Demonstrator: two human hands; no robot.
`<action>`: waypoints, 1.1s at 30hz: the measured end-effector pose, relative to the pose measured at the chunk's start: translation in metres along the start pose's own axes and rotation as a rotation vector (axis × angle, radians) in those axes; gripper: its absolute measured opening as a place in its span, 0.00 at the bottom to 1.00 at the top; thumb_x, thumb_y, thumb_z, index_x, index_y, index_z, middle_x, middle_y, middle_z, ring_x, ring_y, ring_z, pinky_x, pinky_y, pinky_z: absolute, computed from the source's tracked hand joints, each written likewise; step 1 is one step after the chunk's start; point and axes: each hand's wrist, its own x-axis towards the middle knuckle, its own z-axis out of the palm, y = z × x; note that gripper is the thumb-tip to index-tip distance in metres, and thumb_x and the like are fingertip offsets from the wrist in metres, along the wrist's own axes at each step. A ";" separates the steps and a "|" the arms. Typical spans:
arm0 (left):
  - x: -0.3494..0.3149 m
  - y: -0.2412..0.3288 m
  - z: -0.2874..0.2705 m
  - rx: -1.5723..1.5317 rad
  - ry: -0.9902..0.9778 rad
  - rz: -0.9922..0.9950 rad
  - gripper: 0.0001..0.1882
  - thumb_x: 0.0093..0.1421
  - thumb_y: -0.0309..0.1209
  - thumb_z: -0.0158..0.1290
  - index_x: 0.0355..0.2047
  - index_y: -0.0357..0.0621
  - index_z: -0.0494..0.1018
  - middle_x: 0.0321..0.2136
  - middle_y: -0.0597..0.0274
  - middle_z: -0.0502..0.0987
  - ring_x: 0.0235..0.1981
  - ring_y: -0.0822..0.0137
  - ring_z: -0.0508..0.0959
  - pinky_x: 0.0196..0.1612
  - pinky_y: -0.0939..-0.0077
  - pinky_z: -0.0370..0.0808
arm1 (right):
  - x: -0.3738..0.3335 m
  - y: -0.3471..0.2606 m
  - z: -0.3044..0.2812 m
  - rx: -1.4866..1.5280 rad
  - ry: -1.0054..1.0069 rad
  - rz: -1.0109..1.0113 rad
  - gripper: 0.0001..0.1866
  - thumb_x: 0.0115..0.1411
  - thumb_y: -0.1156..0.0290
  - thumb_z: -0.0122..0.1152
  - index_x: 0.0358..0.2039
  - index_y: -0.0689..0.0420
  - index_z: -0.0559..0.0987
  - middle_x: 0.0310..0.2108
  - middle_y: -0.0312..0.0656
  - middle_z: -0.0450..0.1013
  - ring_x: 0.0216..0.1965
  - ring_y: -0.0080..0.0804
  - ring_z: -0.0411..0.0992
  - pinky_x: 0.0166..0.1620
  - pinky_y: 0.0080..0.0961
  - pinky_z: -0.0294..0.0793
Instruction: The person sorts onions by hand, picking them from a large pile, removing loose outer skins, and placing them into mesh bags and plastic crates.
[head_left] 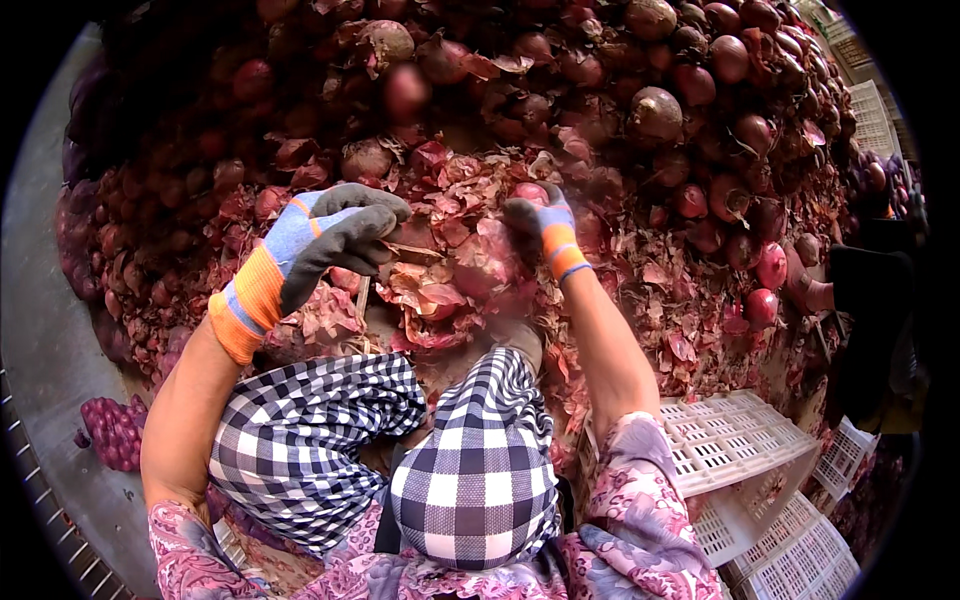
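My left hand (345,235), in a grey-palmed glove with a blue back and orange cuff, hovers over loose onion skins (425,290). Its fingers are bent and a little apart, with no onion visible between them; a thin dry stalk (415,250) lies by the fingertips. In a matching glove, my right hand (545,212) grips a small red onion (529,193) between thumb and fingers, partly covered by them. Beyond my hands, another red onion (407,92) appears smeared by motion in front of the heap.
A large heap of red onions (657,113) rises ahead and to both sides. White plastic crates (735,440) stand at my right. A purple net bag of onions (113,432) lies at left on the grey floor (50,310). My checked-cloth knees (480,470) are between my arms.
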 end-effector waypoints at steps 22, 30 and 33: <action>0.010 -0.025 -0.032 -0.883 -0.116 -0.014 0.24 0.55 0.47 0.51 0.46 0.45 0.68 0.43 0.51 0.73 0.41 0.44 0.75 0.45 0.44 0.72 | -0.124 -0.058 0.009 -0.944 0.312 -0.367 0.34 0.47 0.53 0.64 0.55 0.40 0.63 0.50 0.51 0.65 0.48 0.48 0.68 0.46 0.39 0.71; 0.012 -0.016 -0.024 -0.977 -0.226 0.001 0.31 0.54 0.54 0.48 0.51 0.47 0.66 0.48 0.48 0.70 0.44 0.40 0.73 0.46 0.36 0.68 | -0.072 0.033 0.081 -0.299 0.044 -0.259 0.43 0.42 0.63 0.72 0.57 0.56 0.60 0.39 0.44 0.71 0.36 0.33 0.70 0.36 0.25 0.74; 0.007 -0.025 -0.031 -1.001 -0.194 0.032 0.32 0.55 0.54 0.47 0.53 0.46 0.64 0.49 0.48 0.70 0.45 0.41 0.73 0.46 0.38 0.69 | -0.100 0.006 0.085 0.082 -0.061 -0.070 0.41 0.43 0.67 0.72 0.55 0.58 0.61 0.41 0.45 0.71 0.36 0.32 0.71 0.34 0.28 0.76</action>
